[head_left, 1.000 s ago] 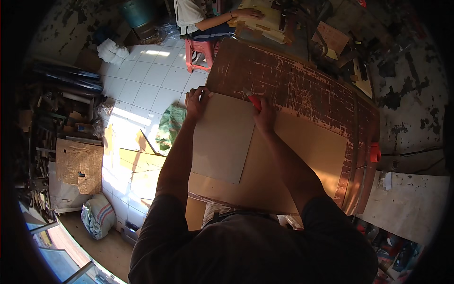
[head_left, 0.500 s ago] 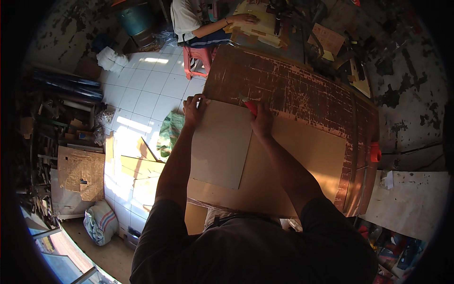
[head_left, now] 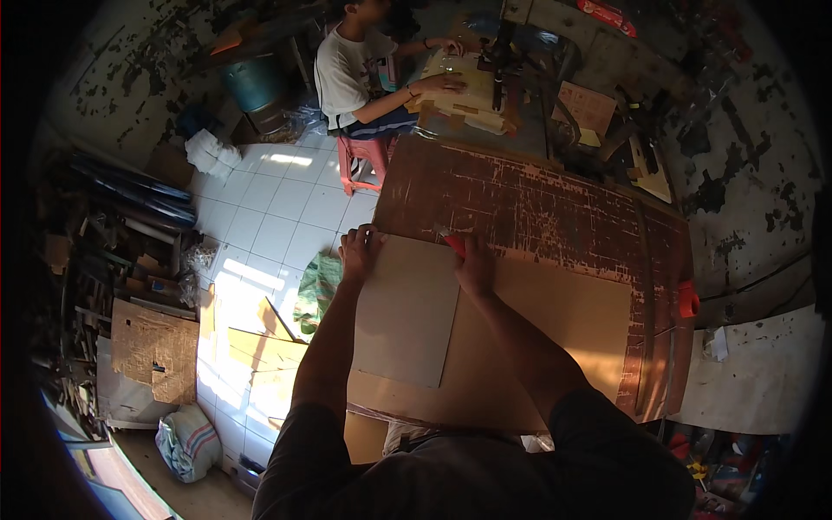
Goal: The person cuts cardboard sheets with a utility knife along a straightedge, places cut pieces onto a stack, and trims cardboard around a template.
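A large brown cardboard sheet (head_left: 555,329) lies on a worn, scratched wooden table (head_left: 555,208). A smaller grey card piece (head_left: 407,321) rests on its left part. My left hand (head_left: 359,251) presses flat on the far left corner of the grey piece. My right hand (head_left: 473,260) grips a red-handled cutter (head_left: 452,243) at the far edge of the cardboard, next to the grey piece's right edge.
Another person (head_left: 355,74) sits on a red stool at the far side, hands on cardboard at a machine. Flattened cardboard pieces (head_left: 251,355) and a green bag lie on the white tiled floor to the left. A red object (head_left: 688,299) sits at the table's right edge.
The view has tilted, bringing the seated person more into sight. My hands stay at the far edge of the cardboard, the right one shifted slightly.
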Demonstrator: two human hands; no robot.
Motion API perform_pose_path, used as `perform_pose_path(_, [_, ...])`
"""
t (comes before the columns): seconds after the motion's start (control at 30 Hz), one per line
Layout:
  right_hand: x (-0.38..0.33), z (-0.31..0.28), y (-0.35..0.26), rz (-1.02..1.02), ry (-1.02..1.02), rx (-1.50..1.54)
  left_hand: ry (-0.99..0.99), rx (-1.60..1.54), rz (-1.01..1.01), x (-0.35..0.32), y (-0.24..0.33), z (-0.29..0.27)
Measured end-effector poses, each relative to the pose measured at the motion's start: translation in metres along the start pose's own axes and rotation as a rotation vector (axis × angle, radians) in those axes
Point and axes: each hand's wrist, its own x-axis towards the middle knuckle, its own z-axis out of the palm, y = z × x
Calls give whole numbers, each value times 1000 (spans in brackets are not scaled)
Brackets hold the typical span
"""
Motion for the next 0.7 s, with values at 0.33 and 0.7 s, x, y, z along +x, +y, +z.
perform_pose_path(0.33, [-2,-9,-12,52,-96,-126,28,188,127,0,10,-3])
perform_pose_path(0.7, [5,-3,-7,35,-36,-98,91,-19,225,-60,37,-7])
